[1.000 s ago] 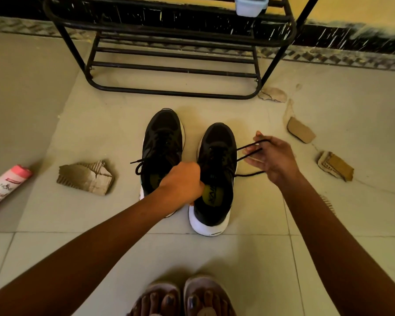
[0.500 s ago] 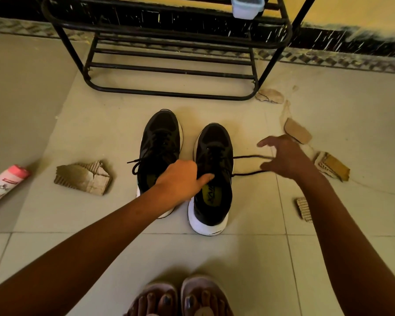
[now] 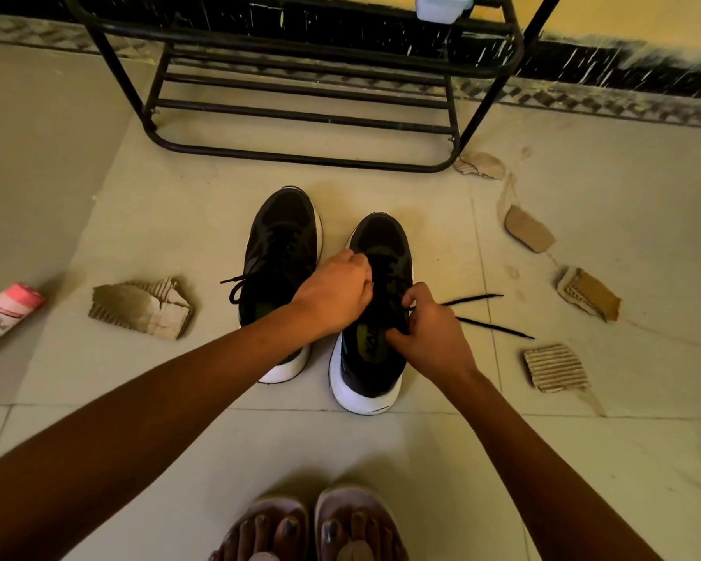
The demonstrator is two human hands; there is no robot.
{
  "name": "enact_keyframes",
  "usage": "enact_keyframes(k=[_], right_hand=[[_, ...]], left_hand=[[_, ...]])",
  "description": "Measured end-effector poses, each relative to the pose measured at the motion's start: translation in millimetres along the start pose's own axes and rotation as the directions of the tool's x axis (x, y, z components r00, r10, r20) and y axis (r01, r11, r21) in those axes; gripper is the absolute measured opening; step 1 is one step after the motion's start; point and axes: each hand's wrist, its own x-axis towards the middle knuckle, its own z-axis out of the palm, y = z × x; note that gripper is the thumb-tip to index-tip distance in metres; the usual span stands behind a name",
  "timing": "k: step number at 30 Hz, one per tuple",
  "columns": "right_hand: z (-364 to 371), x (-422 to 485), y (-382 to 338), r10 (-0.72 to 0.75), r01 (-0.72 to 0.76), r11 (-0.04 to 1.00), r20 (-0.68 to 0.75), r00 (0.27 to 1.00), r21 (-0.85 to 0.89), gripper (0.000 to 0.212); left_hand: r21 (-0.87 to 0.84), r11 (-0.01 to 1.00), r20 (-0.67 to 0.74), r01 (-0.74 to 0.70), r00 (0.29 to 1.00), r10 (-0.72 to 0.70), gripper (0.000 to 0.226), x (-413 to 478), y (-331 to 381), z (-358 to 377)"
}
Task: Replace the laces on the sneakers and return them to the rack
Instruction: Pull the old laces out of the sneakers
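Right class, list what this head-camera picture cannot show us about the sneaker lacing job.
Head view: lacing of the black, white-soled sneaker being worked on, covered by the left hand and right hand.
Head view: what the left hand's fingers grip, hidden by its own back.
Head view: pale blue plastic tub on the black metal rack, cut by the top edge.
Head view: pink-and-white tube, cut by the left edge; print too blurred.

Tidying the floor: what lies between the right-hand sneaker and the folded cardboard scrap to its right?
In the head view, two loose black lace ends lie on the tile between sneaker and scrap.
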Motion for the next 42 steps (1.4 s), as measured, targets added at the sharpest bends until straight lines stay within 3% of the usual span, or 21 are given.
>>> enact_keyframes(k=[6, 11, 18, 23, 24, 26, 27, 29, 30, 31, 32, 33, 34, 35, 36, 37, 38, 39, 40, 41, 42], right_hand=[[9, 0, 5, -0.02, 0.021, 1.0, -0.045, 0.999, 0.019, 0.033], [13, -3, 8, -0.001, 0.007, 0.996, -0.076, 0.997, 0.087, 0.033], [16, -1, 4, 0.005, -0.003, 1.0, -0.082, 0.997, 0.026, 0.032], [17, -3, -3, 0.032, -0.035, 0.999, -0.089, 0.995, -0.034, 0.03], [17, -3, -5, 0.041, -0.045, 0.998, -0.095, 0.995, -0.045, 0.029], [17, -4, -7, 0.057, -0.064, 0.996, -0.1, 0.993, -0.068, 0.028], [17, -5, -8, 0.065, -0.073, 0.995, -0.102, 0.993, -0.075, 0.028], [16, -6, -9, 0.081, -0.089, 0.993, -0.101, 0.992, -0.079, 0.028], [16, -6, -9, 0.091, -0.098, 0.992, -0.1, 0.991, -0.074, 0.028], [15, -6, -10, 0.1, -0.107, 0.992, -0.101, 0.99, -0.063, 0.027], [15, -7, -9, 0.109, -0.115, 0.992, -0.102, 0.989, -0.051, 0.027], [14, -8, -9, 0.117, -0.122, 0.992, -0.107, 0.987, -0.04, 0.027], [14, -9, -8, 0.124, -0.128, 0.991, -0.112, 0.986, -0.03, 0.027], [14, -9, -8, 0.127, -0.131, 0.991, -0.116, 0.985, -0.024, 0.027], [15, -9, -9, 0.127, -0.13, 0.991, -0.117, 0.985, -0.023, 0.027], [15, -10, -9, 0.124, -0.127, 0.992, -0.115, 0.986, -0.024, 0.027], [15, -9, -9, 0.121, -0.124, 0.992, -0.112, 0.986, -0.025, 0.027], [14, -9, -9, 0.119, -0.123, 0.992, -0.108, 0.987, -0.026, 0.027], [14, -9, -10, 0.12, -0.123, 0.992, -0.103, 0.987, -0.024, 0.027], [14, -9, -9, 0.122, -0.125, 0.992, -0.098, 0.988, -0.021, 0.027], [13, -9, -8, 0.125, -0.127, 0.992, -0.098, 0.987, -0.017, 0.027]], left_hand=[[-0.099, 0.994, -0.014, 0.049, 0.999, -0.05, 0.016, 0, -3, 2], [-0.059, 0.997, 0.047, 0.05, 0.998, -0.047, 0.012, 2, 0, -1], [-0.257, 0.959, 0.069, 0.119, 0.992, -0.104, 0.007, 3, 6, -11], [-0.611, 0.764, 0.094, 0.209, 0.977, -0.192, 0.013, 2, 4, -20], [-0.617, 0.759, 0.115, 0.209, 0.978, -0.176, 0.019, 1, 2, -23], [-0.425, 0.893, 0.092, 0.148, 0.988, -0.12, 0.026, -3, -2, -28], [-0.189, 0.977, 0.03, 0.094, 0.995, -0.09, 0.025, -4, -5, -31], [0.209, 0.977, -0.149, 0.04, 0.989, -0.009, 0.022, -6, -12, -39], [0.206, 0.978, -0.222, 0.041, 0.975, 0.006, 0.019, -5, -16, -41], [0.066, 0.996, -0.263, 0.055, 0.964, -0.036, 0.014, -4, -20, -44], [-0.208, 0.974, -0.265, 0.087, 0.954, -0.142, 0.012, -2, -22, -49], [-0.543, 0.829, -0.193, 0.136, 0.94, -0.281, 0.016, 0, -19, -54], [-0.805, 0.563, -0.063, 0.186, 0.917, -0.393, 0.02, 2, -15, -59], [-0.923, 0.317, 0.057, 0.22, 0.89, -0.452, 0.023, 2, -11, -64], [-0.953, 0.196, 0.112, 0.23, 0.872, -0.476, 0.024, 2, -9, -68], [-0.951, 0.208, 0.101, 0.229, 0.865, -0.492, 0.024, 2, -8, -70], [-0.915, 0.332, 0.035, 0.228, 0.866, -0.498, 0.021, -1, -8, -74], [-0.809, 0.546, -0.086, 0.218, 0.875, -0.476, 0.016, -2, -11, -75], [-0.591, 0.782, -0.241, 0.197, 0.882, -0.405, 0.01, -4, -17, -78], [-0.304, 0.936, -0.382, 0.178, 0.877, -0.291, 0.006, -6, -23, -83], [-0.036, 0.982, -0.492, 0.184, 0.852, -0.177, 0.009, -9, -27, -90]])
